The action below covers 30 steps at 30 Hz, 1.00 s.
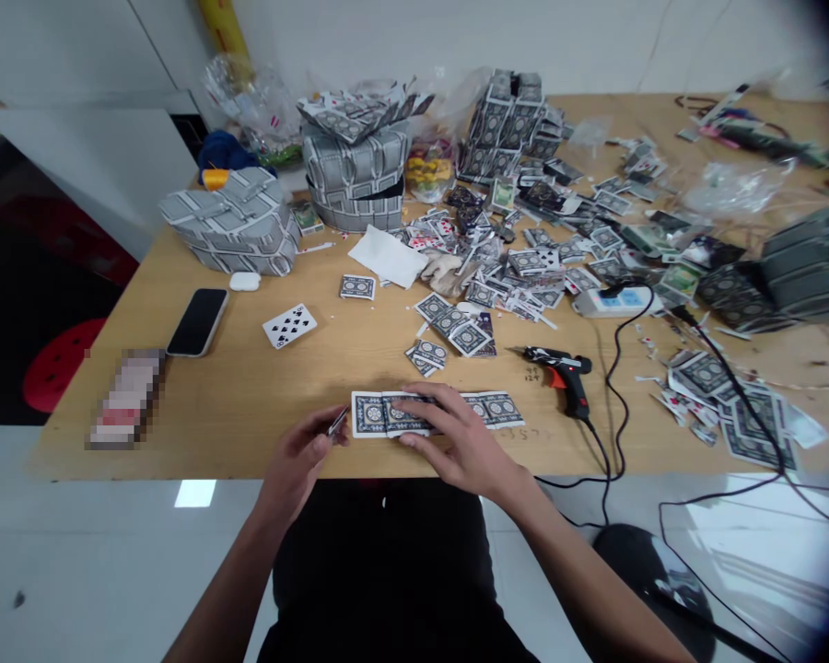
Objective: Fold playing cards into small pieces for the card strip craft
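My left hand point(310, 448) is closed on a small folded playing card point(338, 422), seen nearly edge-on, just left of a long strip of playing cards point(368, 414). The strip lies flat along the table's near edge, its dark patterned card backs facing up. My right hand point(449, 433) rests over the strip's middle with fingers stretched and apart, covering part of it. Beyond the strip lie small folded card pieces point(428, 355) and a shorter joined card strip point(454, 324). To the right, a black hot glue gun point(559, 376) lies on its side, its red light lit.
Card-covered woven shapes point(231, 221) stand at the back left. Loose card pieces point(518, 267) are heaped behind the strip. A phone point(197, 322) and a spade card point(289, 326) lie left. Near a power strip point(614, 301), black cables point(618, 396) cross the right side.
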### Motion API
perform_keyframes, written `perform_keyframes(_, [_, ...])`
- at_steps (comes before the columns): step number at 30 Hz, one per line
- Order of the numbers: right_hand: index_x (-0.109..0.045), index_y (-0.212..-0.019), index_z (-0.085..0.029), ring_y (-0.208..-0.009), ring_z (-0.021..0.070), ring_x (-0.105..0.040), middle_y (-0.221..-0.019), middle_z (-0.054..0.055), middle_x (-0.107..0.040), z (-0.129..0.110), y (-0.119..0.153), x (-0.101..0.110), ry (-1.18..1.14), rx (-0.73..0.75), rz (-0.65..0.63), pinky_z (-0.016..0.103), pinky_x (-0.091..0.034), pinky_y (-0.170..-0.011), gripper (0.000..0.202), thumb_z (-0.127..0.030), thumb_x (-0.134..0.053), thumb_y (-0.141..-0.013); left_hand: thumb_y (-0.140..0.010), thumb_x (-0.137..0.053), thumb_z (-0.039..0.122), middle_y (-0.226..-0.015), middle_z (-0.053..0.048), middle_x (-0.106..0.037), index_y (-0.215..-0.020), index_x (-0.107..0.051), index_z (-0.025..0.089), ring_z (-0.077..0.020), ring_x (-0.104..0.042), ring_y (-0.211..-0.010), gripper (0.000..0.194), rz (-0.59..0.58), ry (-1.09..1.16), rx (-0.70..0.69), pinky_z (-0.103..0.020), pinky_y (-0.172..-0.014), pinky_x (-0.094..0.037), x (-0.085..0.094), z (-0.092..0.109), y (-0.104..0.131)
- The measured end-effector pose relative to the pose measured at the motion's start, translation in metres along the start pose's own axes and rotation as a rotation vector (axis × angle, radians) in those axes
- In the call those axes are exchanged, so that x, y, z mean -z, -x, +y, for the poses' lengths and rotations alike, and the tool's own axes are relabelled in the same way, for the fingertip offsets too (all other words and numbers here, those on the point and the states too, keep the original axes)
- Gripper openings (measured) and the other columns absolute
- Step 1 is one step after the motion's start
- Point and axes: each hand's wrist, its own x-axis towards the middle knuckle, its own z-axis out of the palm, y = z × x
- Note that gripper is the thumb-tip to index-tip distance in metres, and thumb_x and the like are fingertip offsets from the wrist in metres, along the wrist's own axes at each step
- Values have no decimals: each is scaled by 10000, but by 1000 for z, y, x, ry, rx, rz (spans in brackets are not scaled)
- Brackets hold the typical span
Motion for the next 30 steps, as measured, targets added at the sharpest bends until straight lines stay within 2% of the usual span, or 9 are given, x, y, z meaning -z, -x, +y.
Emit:
perform_keyframes(5, [-642,-1439,-275,-1345,298,-648,-1455,123,-659,0,-1,0,5,13,2,527,-570,-1122,376,-347,-664,-1071,-745,-916,581,-929,-81,-783,-1124,-853,225,-204,-680,-816,524,-28,-11,-53,-356,-795,-571,-5,0,-1])
perform_keyframes(10, [-653,-1435,-279,-1318,295,-670,-1433,120,-680,2,-2,-1,2,29,-12,541,-591,-1095,361,-357,-640,-1083,-770,-925,413,-1166,-104,-780,-1211,-797,231,-260,-733,-1075,494,-11,-175,-158,-403,-989,-594,-3,1,3])
perform_keyframes(14, [-671,-1425,-299,-1318,296,-675,-1420,108,-693,4,-3,-1,5,18,-12,549,-594,-1100,354,-372,-643,-1080,-798,-899,371,-1249,-109,-739,-1266,-755,233,-274,-719,-1182,508,55,-321,-235,-423,-1079,-586,-2,-4,8])
perform_keyframes(18, [-680,-1419,-287,-1321,297,-674,-1416,115,-695,5,-2,-1,12,13,-10,545,-594,-1098,357,-376,-656,-1074,-818,-880,352,-1257,-91,-712,-1282,-735,251,-247,-716,-1169,497,116,-426,-299,-389,-1059,-602,-3,-8,10])
perform_keyframes(22, [-677,-1428,-311,-1317,299,-674,-1441,99,-686,6,0,-2,22,-8,-20,547,-594,-1087,367,-371,-667,-1067,-819,-872,360,-1229,-88,-698,-1264,-732,244,-247,-713,-1147,481,149,-545,-358,-406,-1040,-618,-5,-6,9])
perform_keyframes(26, [-681,-1417,-312,-1316,297,-674,-1429,100,-691,8,2,-3,43,-8,-13,554,-590,-1084,357,-379,-669,-1066,-827,-870,345,-1249,-87,-690,-1283,-730,252,-244,-712,-1158,486,149,-596,-382,-411,-1056,-616,-5,-3,8])
perform_keyframes(30, [-691,-1405,-290,-1316,301,-675,-1419,118,-693,11,4,-4,58,2,-15,555,-582,-1090,351,-385,-670,-1067,-848,-864,350,-1270,-87,-689,-1312,-726,258,-246,-716,-1166,492,115,-605,-348,-405,-1046,-621,-4,-2,9])
